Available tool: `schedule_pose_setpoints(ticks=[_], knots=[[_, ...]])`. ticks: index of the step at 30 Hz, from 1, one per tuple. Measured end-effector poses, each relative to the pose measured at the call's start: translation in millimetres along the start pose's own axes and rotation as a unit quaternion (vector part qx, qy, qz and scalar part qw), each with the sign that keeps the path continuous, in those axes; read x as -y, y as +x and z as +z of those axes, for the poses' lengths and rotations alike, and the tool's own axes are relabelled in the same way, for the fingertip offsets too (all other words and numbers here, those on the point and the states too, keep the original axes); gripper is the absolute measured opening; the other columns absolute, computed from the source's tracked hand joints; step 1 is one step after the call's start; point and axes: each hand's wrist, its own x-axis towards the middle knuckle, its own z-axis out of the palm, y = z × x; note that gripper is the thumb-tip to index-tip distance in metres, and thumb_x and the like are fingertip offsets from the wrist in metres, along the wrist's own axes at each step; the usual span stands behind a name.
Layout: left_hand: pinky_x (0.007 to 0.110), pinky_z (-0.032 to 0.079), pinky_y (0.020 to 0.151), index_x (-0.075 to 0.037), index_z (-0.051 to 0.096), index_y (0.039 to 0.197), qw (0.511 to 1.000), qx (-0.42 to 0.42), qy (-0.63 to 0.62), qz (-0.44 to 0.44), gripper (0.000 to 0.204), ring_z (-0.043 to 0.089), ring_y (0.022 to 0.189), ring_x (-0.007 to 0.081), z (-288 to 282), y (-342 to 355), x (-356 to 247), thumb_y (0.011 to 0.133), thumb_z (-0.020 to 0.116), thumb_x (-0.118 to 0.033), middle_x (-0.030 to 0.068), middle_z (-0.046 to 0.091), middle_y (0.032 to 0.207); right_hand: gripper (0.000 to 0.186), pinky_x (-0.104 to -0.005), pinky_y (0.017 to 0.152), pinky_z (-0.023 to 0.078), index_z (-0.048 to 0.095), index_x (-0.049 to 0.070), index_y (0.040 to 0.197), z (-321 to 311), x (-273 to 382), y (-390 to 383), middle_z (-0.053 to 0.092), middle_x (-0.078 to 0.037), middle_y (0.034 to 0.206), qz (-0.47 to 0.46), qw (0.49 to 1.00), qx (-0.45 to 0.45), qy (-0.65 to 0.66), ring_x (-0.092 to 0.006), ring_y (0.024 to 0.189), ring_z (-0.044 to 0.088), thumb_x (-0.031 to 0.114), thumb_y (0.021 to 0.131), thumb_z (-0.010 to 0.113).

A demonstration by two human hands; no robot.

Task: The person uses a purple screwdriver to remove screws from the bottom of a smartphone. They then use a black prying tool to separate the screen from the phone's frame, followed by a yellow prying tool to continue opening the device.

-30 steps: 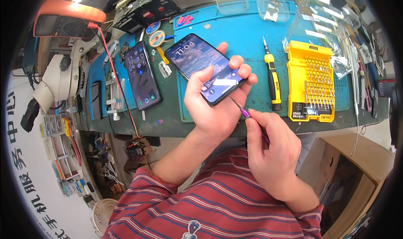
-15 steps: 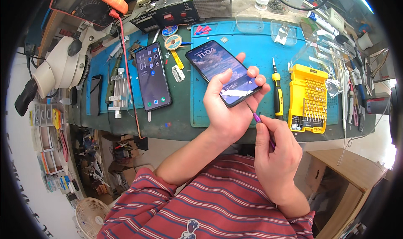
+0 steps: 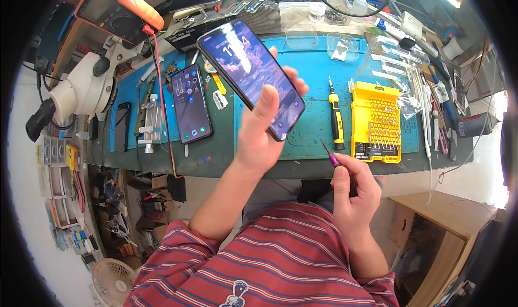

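Observation:
My left hand (image 3: pixel 264 123) grips a smartphone (image 3: pixel 253 75) with a lit lock screen showing clouds, raised and tilted above the blue work mat (image 3: pixel 310 121). The thumb lies along its lower left part and fingertips show past its right edge. Near the bench's front edge, my right hand (image 3: pixel 353 191) pinches a thin screwdriver with a purple handle (image 3: pixel 335 160), its dark tip pointing up and left, apart from the phone. A second lit smartphone (image 3: pixel 190 107) lies on the bench to the left. A yellow-and-black screwdriver (image 3: pixel 336 121) rests on the mat beside a yellow bit case (image 3: pixel 376 123).
On the left are a microscope (image 3: pixel 75 88), an orange multimeter (image 3: pixel 116 15) with a red lead, and a metal clamp (image 3: pixel 151 123). A razor blade (image 3: pixel 220 100) lies near the second phone. Clear plastic boxes (image 3: pixel 342 48) sit at the back; loose tools line the right.
My left hand has raised the phone up and to the left, away from the purple screwdriver. My right hand stays low, still holding it. The view has shifted slightly.

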Motion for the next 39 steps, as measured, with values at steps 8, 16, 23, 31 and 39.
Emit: schedule_pose_setpoints(ticks=[8,16,23,31,39], knots=[[0.051,0.046,0.108,0.008,0.039,0.144,0.985,-0.043,-0.145,-0.084,0.077,0.060,0.117,0.0345,-20.0,20.1,-26.1,0.100,0.060,-0.052,0.0205,0.058,0.130,0.019,-0.0255,0.055,0.042,0.071,0.002,0.112,13.1,-12.8,9.6,0.063,-0.005,0.080,-0.027,0.999,0.007,0.046,-0.0118,0.061,0.053,0.001,0.093,0.070],[0.056,0.045,0.109,0.004,0.049,0.136,0.972,-0.098,-0.185,-0.104,0.067,0.061,0.118,0.0376,-29.9,25.8,-14.1,0.101,0.057,-0.052,0.0250,0.058,0.129,0.030,-0.0292,0.053,0.044,0.072,0.002,0.116,21.1,-19.4,19.8,0.065,-0.008,0.082,-0.108,0.993,0.026,0.045,-0.0167,0.058,0.053,-0.006,0.087,0.069],[0.054,0.046,0.111,0.010,0.045,0.135,0.973,-0.081,-0.195,-0.094,0.057,0.058,0.122,0.0367,-32.6,36.0,-22.1,0.098,0.059,-0.030,0.0247,0.057,0.132,0.031,-0.0286,0.051,0.043,0.071,0.002,0.117,17.3,-22.5,21.3,0.065,-0.008,0.082,-0.103,0.993,0.029,0.051,-0.0159,0.057,0.054,-0.005,0.087,0.070],[0.057,0.051,0.103,0.004,0.053,0.125,0.968,-0.138,-0.190,-0.091,0.043,0.061,0.112,0.0347,-28.4,30.2,-16.6,0.103,0.056,-0.033,0.0227,0.060,0.122,0.030,-0.0284,0.053,0.046,0.074,0.003,0.110,20.0,-31.1,20.9,0.068,-0.007,0.079,-0.167,0.984,-0.027,0.052,-0.0180,0.061,0.061,-0.004,0.081,0.079],[0.052,0.054,0.093,-0.006,0.058,0.122,0.961,-0.148,-0.198,-0.121,0.029,0.064,0.107,0.0313,-33.2,26.2,-5.0,0.102,0.058,-0.029,0.0174,0.064,0.118,0.034,-0.0293,0.053,0.050,0.074,0.002,0.109,23.7,-37.8,13.6,0.067,-0.008,0.076,-0.203,0.979,-0.029,0.007,-0.0190,0.060,0.062,-0.006,0.077,0.078]])
